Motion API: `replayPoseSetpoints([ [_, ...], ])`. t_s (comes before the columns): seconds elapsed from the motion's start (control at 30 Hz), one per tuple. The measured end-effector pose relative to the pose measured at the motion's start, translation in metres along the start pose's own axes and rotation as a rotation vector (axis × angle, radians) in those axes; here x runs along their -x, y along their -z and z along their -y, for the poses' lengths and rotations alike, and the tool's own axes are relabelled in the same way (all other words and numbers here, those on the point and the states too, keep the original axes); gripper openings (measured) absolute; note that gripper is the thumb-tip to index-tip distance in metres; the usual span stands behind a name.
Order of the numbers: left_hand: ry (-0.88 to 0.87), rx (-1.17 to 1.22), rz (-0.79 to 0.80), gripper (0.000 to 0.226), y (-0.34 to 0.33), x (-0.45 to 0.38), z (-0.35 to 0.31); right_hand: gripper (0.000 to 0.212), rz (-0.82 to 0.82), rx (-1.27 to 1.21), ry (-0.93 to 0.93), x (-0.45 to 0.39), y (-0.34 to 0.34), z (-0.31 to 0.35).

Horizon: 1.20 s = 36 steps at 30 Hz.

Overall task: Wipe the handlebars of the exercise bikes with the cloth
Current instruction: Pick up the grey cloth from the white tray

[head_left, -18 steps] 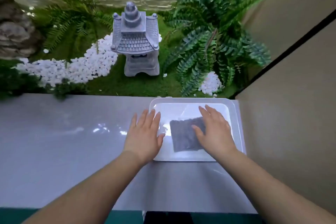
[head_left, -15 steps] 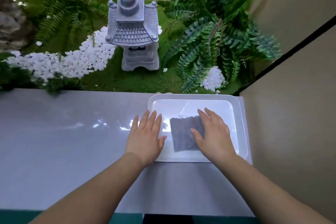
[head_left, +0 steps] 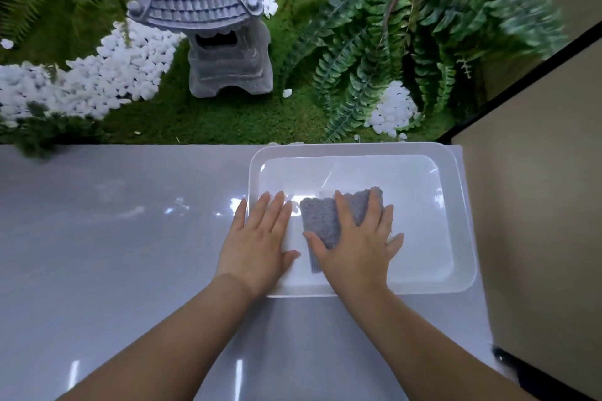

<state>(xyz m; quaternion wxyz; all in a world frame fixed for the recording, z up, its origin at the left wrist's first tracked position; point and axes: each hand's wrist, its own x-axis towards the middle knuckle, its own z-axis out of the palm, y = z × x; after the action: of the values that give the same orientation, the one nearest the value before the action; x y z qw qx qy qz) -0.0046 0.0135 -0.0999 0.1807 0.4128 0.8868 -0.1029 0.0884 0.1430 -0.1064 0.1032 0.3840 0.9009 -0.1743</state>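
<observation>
A folded grey cloth (head_left: 321, 218) lies in a white plastic tray (head_left: 430, 153) on a glossy grey counter (head_left: 114, 238). My right hand (head_left: 355, 244) rests flat on the cloth with fingers spread, covering its right and lower part. My left hand (head_left: 257, 241) lies flat over the tray's left rim, fingers apart, holding nothing. No exercise bike or handlebar is in view.
Beyond the counter's far edge is a garden display: a grey stone pagoda lantern (head_left: 211, 19), white pebbles (head_left: 107, 75), moss and ferns (head_left: 391, 49). A beige wall panel with a black edge (head_left: 537, 189) stands close on the right of the tray.
The view has tipped down and closer, so the garden slides up in frame. Both hands stay flat in the same places on the tray and cloth.
</observation>
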Motion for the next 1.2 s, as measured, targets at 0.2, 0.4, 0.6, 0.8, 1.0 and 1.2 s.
replayPoseSetpoints([
  [0.2, -0.005, 0.042, -0.041, 0.078, -0.006, -0.001, 0.001, 0.079, -0.053, -0.002, -0.026, -0.005, -0.012, 0.003],
  [0.4, -0.001, 0.045, -0.012, 0.073, -0.004, 0.000, 0.000, 0.046, -0.127, -0.197, 0.105, -0.006, -0.013, 0.000],
  [0.6, -0.004, 0.092, -0.020, 0.064, 0.010, 0.009, 0.001, 0.062, 0.111, -0.477, 0.072, -0.013, 0.016, -0.006],
  [0.8, 0.004, 0.123, -0.018, 0.060, 0.045, 0.036, 0.004, 0.064, 0.095, -0.443, 0.029, -0.004, 0.060, -0.004],
  [1.0, 0.029, 0.157, -0.063, 0.058, 0.086, 0.067, 0.015, 0.055, 0.109, -0.488, 0.099, 0.024, 0.107, 0.010],
  [1.2, 0.038, 0.188, -0.114, 0.056, 0.123, 0.109, 0.027, 0.060, 0.133, -0.643, 0.177, 0.058, 0.157, 0.031],
])
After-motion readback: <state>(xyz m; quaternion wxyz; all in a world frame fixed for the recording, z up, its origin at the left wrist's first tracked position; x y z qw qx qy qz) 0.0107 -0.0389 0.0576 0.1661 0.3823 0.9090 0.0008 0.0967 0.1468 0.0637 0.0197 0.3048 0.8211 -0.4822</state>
